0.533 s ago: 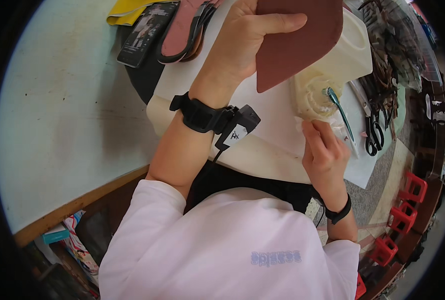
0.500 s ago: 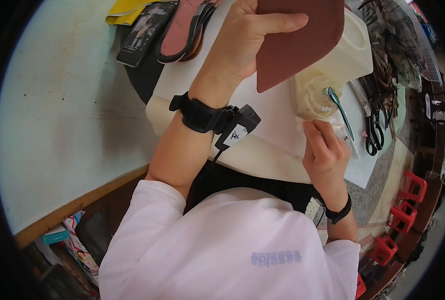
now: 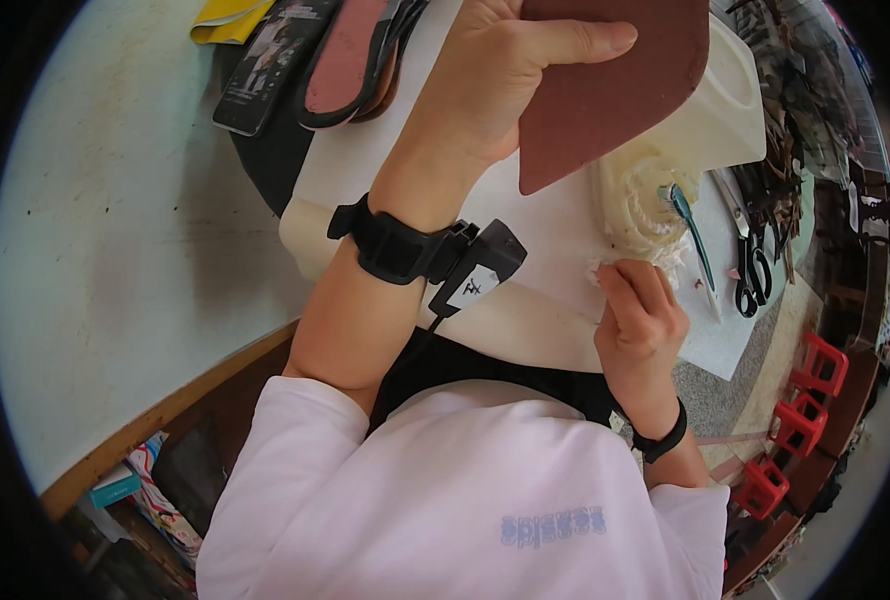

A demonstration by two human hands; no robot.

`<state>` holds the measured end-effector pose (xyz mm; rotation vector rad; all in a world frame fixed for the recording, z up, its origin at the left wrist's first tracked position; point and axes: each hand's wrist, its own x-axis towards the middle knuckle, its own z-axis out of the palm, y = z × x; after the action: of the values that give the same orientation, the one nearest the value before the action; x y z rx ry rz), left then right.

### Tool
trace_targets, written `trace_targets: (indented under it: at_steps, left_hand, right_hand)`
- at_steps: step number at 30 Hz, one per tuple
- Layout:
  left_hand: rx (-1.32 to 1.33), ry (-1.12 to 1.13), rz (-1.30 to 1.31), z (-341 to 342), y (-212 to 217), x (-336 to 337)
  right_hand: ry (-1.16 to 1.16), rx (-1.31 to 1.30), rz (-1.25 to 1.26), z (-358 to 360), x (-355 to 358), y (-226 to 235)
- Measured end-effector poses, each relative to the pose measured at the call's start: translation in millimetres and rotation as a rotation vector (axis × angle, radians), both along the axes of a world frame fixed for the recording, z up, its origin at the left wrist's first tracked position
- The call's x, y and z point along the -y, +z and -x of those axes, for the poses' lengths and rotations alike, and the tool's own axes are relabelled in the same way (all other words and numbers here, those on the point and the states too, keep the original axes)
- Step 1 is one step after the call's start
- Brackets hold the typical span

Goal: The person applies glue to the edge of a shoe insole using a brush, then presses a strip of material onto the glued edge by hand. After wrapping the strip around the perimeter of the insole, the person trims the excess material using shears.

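Note:
My left hand (image 3: 495,90) grips a flat reddish-brown sheet (image 3: 615,95) with a rounded corner, its thumb lying on the upper face. The other fingers are hidden behind the sheet. Lower and to the right, my right hand (image 3: 645,325) is closed, fingertips pinched on a small crumpled white wad (image 3: 594,270). Just beyond that hand sits a cut-open, cream-coloured plastic jug (image 3: 735,105), smeared with pale paste (image 3: 640,195) around its near end. A green-and-white toothbrush (image 3: 693,235) leans beside the paste.
Black-handled scissors (image 3: 751,275) lie right of the toothbrush on white paper (image 3: 710,345). Pink insoles (image 3: 345,65), a phone (image 3: 270,70) and a yellow cloth (image 3: 230,18) are at the far left. Dark strips and plastic bags (image 3: 815,80) crowd the far right. Red stools (image 3: 800,420) stand on the floor.
My right hand has drawn slightly nearer to me and left, away from the paste. My left hand still holds the sheet. The whole view has shifted a little.

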<state>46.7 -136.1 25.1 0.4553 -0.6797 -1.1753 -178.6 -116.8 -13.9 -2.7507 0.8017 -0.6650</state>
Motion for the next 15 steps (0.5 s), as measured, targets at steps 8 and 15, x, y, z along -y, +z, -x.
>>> trace_targets:
  at_steps: [8,15]
  left_hand:
    - [-0.046,-0.029,0.016,1.1,-0.6,1.2]
    - [-0.032,-0.023,0.026,0.7,-4.0,1.6]
  right_hand:
    - [-0.168,0.135,-0.069,-2.6,-8.2,-13.3]
    - [-0.146,0.234,-0.115,-15.0,-14.9,-10.7]
